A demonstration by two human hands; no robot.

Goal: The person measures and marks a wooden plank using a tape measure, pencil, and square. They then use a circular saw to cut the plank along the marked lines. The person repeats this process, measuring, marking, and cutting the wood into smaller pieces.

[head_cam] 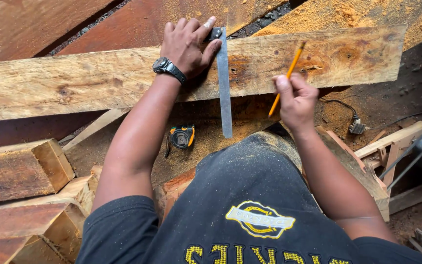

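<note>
A long pale wooden plank [98, 80] lies across in front of me. My left hand [187, 45], with a wristwatch on the wrist, presses a metal try square [224, 83] flat against the plank; its steel blade runs across the board and hangs past the near edge. My right hand [296, 100] grips a yellow pencil [285, 77], point tilted down and near the plank's near edge, right of the blade.
A black and orange tape measure [182, 137] lies on the sawdust below the plank. Thick timber blocks [23, 168] are stacked at left. Reddish boards [137, 22] lie behind. A power plug and cable [355, 126] and wooden scraps [396, 142] sit at right.
</note>
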